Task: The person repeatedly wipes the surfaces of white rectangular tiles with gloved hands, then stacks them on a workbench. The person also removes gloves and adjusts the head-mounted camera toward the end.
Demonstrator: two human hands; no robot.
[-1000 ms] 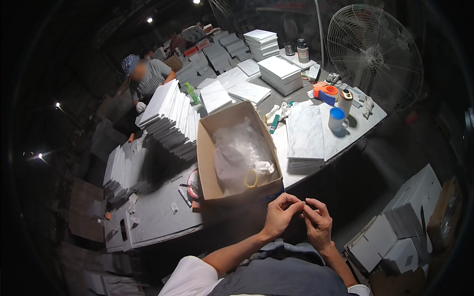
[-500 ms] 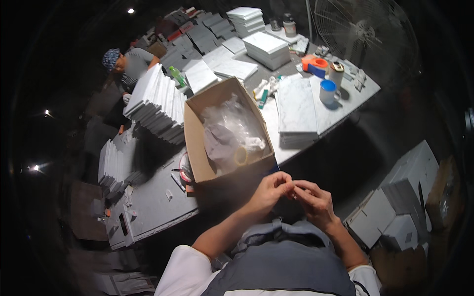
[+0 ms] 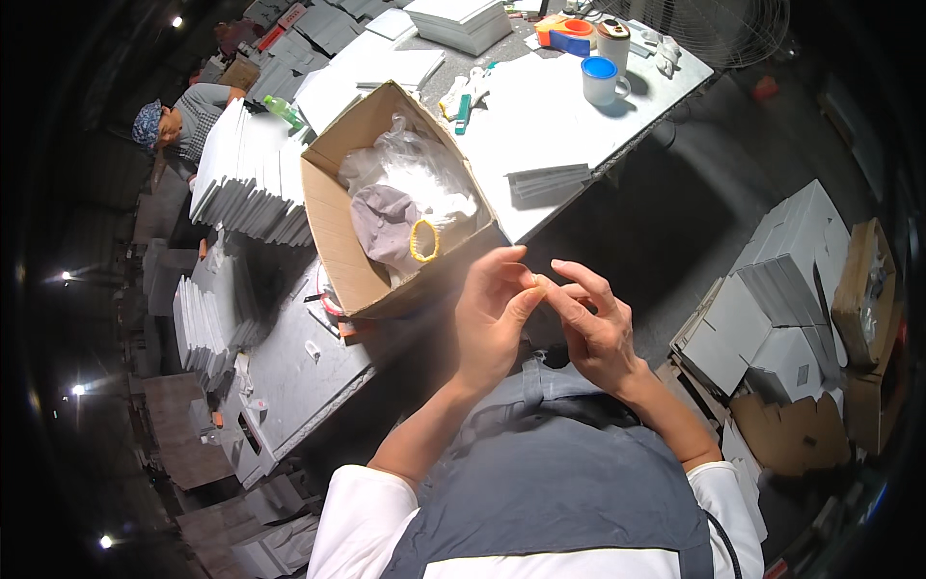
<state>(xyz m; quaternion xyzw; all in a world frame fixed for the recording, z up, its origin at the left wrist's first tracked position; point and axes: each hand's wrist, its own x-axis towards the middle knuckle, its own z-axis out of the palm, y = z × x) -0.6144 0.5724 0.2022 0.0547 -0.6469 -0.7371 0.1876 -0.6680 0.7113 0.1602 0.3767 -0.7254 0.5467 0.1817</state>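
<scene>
My left hand [image 3: 490,314] and my right hand [image 3: 598,326] meet in front of my dark apron, just past the near corner of an open cardboard box [image 3: 333,232]. Thumb and forefinger of each are pinched together where the fingertips touch. Whatever they hold there, if anything, is too small to make out. Inside the box lie crumpled clear plastic [image 3: 400,159], a greyish-mauve cloth [image 3: 384,224] and a yellow ring-shaped band [image 3: 424,241]. Neither hand touches the box.
White tiles [image 3: 251,198] stand stacked left of the box. On the table [image 3: 656,96] are a blue-topped mug [image 3: 600,82], an orange tape dispenser [image 3: 562,35] and a green small box [image 3: 463,114]. Cartons [image 3: 786,289] stand at right. Another person [image 3: 183,121] works at far left.
My view has tilted downward, so the table and box sit higher and further left. Both hands have risen toward the box corner, with fingers more raised and fingertips still together.
</scene>
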